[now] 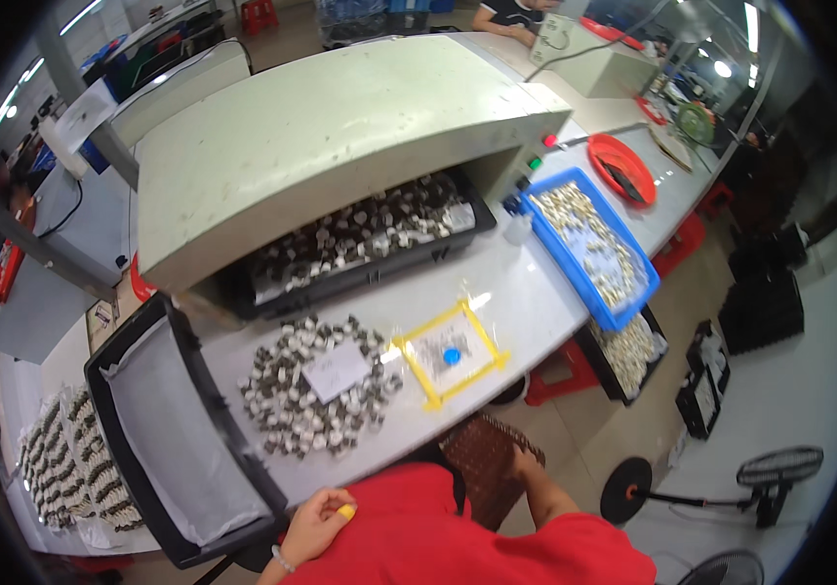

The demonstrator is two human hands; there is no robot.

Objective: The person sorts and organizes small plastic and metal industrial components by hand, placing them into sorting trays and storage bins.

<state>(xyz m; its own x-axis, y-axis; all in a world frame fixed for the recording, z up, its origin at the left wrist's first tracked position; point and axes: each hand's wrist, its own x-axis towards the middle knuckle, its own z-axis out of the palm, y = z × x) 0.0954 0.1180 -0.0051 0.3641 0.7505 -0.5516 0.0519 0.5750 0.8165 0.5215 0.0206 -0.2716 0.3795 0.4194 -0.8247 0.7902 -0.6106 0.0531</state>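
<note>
My left hand (315, 523) is by the table's front edge, at the near corner of a black tray (187, 439) lined with white paper. Its fingers are curled in, a yellow cover shows on one fingertip, and I cannot make out whether anything is inside them. Low on the right, my right hand (527, 462) closes over the edge of a brown woven seat (477, 468). A pile of small black and white pieces (282, 390) lies on the table, with a paper slip (337, 370) on top. Beside it, yellow tape (428, 390) frames a sheet bearing a blue round piece (452, 357).
A pale machine housing (340, 107) stands over a black tray of pieces (360, 239). On the right are a blue tray (594, 253), a red basin (621, 171) and a floor fan (770, 483). Rows of pieces (72, 463) lie far left. Another person (511, 19) sits behind.
</note>
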